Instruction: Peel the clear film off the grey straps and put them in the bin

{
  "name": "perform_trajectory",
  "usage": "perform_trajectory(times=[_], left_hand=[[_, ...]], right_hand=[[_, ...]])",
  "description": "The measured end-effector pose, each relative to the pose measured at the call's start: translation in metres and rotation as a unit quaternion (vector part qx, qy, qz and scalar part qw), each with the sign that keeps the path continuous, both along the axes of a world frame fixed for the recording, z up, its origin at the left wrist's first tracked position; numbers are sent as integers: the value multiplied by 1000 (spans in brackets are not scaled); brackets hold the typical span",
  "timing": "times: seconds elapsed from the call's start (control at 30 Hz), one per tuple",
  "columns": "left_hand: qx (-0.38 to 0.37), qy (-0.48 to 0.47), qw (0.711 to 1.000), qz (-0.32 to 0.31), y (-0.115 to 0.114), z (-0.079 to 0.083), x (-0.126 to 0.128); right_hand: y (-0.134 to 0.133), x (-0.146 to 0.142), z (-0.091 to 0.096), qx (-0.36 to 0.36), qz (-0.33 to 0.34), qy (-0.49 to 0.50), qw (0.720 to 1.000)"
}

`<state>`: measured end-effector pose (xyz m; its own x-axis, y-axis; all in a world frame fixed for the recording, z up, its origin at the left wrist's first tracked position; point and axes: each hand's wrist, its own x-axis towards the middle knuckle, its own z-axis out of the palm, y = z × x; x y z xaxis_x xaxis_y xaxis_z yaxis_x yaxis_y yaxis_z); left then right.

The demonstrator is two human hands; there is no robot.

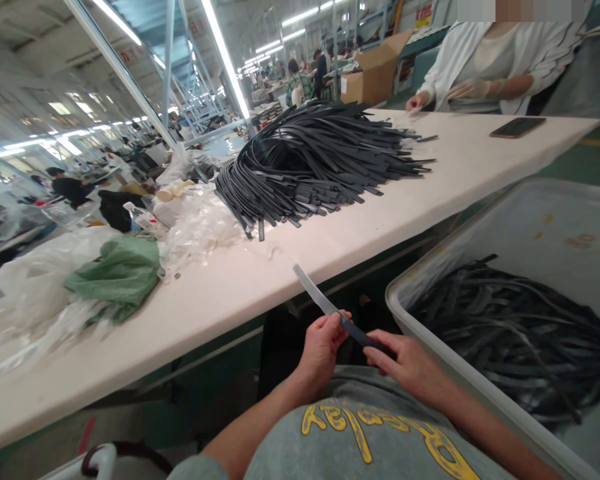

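Between my two hands, in front of my belly, stretches a dark flat strap (356, 331). Its far part shows as a pale, see-through plastic sleeve (313, 291) reaching over the table edge. My left hand (325, 339) pinches where pale and dark parts meet, thumb on top. Closed round the dark part nearer me is my right hand (400, 360); the strap's near end is hidden there. On the table beyond lies a large heap of dark straps (320, 153), bent over in loops, their ends fanned towards me.
The white table (220, 287) runs across. Clear plastic bags (200, 223) and a green bag (123, 270) lie on its left, a phone (517, 127) on its right. A pale bin (405, 300) at my right holds dark straps. A co-worker (497, 73) stands across the table.
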<state>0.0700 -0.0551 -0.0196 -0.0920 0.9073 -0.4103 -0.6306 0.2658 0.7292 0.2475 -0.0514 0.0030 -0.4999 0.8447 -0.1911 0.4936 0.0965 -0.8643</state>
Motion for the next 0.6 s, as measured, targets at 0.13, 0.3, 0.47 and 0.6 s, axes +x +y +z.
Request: perform_trajectory(times=[0.13,0.3,0.47,0.6], left_hand=[[-32,-1,999,16,0,-5,-1],[-26,-19,995,-94,-11,-9,18],[-44,22,998,-29,-8,-11,14],[-66,28,991,-117,-11,-15,18]], right_hand=[[-7,14,-17,-56,2,-24,998],[3,-2,-18,1,-14,5,1000],[-11,29,-36,-45,17,-9,999],[-17,34,-43,-62,-17,-20,998]])
